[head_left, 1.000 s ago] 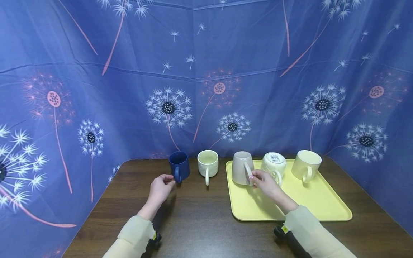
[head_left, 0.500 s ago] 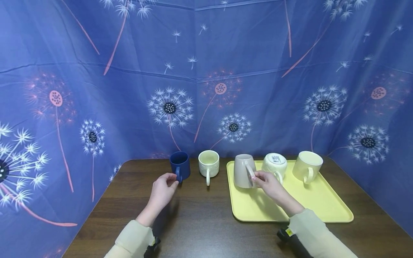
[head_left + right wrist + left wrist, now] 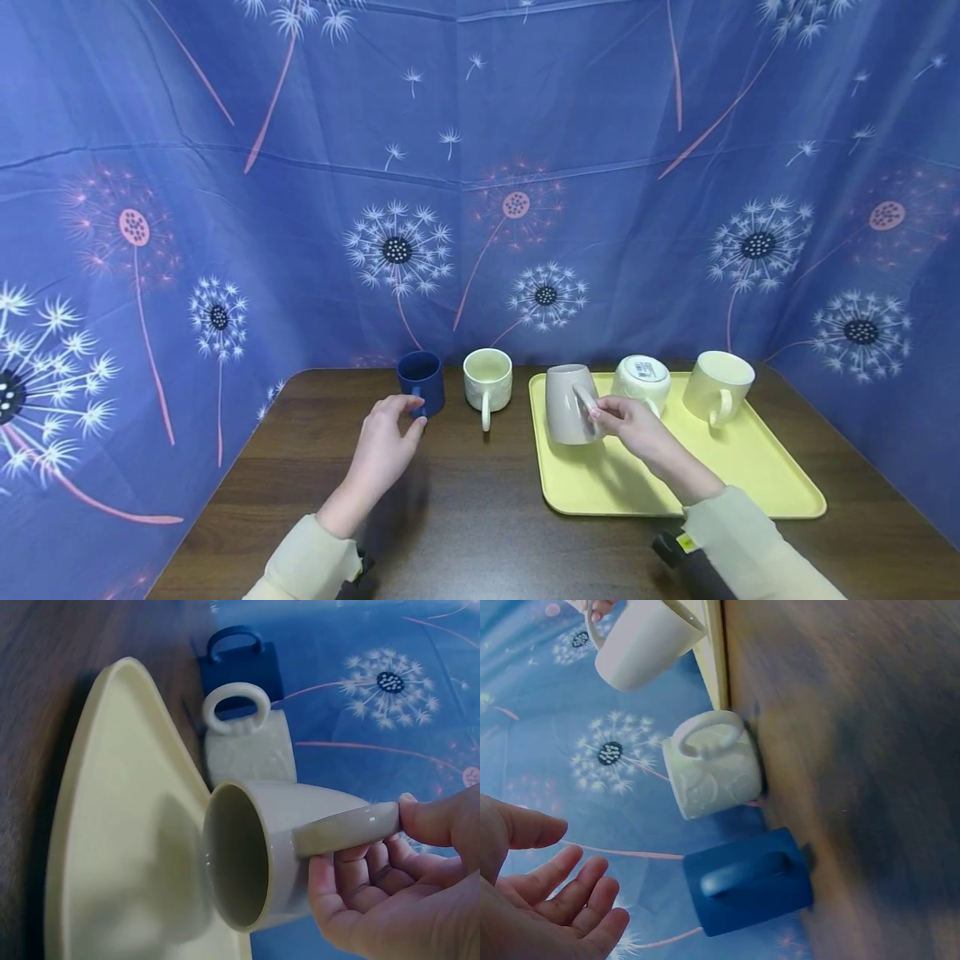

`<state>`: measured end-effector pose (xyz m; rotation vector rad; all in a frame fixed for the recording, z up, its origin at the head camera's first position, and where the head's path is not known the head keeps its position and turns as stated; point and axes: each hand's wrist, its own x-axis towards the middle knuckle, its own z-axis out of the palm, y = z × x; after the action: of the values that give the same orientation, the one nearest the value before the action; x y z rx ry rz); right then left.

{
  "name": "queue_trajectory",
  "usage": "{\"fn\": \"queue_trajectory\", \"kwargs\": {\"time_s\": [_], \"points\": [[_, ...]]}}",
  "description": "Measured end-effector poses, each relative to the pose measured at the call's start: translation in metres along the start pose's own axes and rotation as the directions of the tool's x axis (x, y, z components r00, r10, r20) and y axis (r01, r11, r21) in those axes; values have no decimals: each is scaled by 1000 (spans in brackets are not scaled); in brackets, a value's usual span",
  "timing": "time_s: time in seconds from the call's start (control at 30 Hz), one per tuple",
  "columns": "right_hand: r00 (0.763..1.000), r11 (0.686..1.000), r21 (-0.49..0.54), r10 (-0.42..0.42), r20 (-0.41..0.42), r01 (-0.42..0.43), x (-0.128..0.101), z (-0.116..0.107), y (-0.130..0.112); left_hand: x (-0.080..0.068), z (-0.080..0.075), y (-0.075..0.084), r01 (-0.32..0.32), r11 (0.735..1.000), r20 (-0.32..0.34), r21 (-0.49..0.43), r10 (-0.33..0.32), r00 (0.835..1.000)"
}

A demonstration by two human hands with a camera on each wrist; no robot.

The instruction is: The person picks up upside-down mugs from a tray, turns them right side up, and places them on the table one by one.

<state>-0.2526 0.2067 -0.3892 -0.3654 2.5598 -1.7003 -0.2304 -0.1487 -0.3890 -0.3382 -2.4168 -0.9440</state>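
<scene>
My right hand (image 3: 600,412) pinches the handle of a beige mug (image 3: 566,406) and holds it tilted just above the left end of a yellow tray (image 3: 675,487). In the right wrist view, the beige mug's (image 3: 247,855) mouth faces the camera, and my thumb and fingers (image 3: 420,821) curl round the handle. My left hand (image 3: 401,421) hovers open beside a dark blue mug (image 3: 420,387) without gripping it. In the left wrist view my spread fingers (image 3: 562,900) stay apart from the blue mug (image 3: 750,881).
A white embossed mug (image 3: 487,382) stands upright between the blue mug and the tray. On the tray sit an upside-down white mug (image 3: 641,377) and an upright cream mug (image 3: 718,385). Blue dandelion-print cloth walls surround the dark wooden table (image 3: 465,517).
The right hand has raised the beige mug off the tray and tilted it. The left hand has opened its fingers and shifted slightly right beside the blue mug.
</scene>
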Motion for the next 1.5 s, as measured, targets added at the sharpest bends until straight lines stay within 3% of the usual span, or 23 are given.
{"fn": "queue_trajectory", "kwargs": {"time_s": [0.27, 0.5, 0.83, 1.17, 1.5], "points": [[998, 999, 49, 15, 53, -18, -8, -5, -18, 0, -6, 19, -90, 996, -8, 22, 91, 996], [996, 996, 82, 7, 91, -14, -16, -8, -33, 1, -12, 31, -197, 980, -25, 20, 198, 980], [989, 996, 84, -15, 144, 3, -30, -9, -48, 3, -19, 50, -356, 935, -19, 7, 356, 934], [973, 994, 81, -91, 213, 75, -42, -12, -61, 4, -22, 66, -444, 895, -24, -38, 443, 896], [959, 994, 73, -98, 267, 81, -56, -11, -73, 5, -19, 83, -524, 847, -7, -83, 526, 851]]}}
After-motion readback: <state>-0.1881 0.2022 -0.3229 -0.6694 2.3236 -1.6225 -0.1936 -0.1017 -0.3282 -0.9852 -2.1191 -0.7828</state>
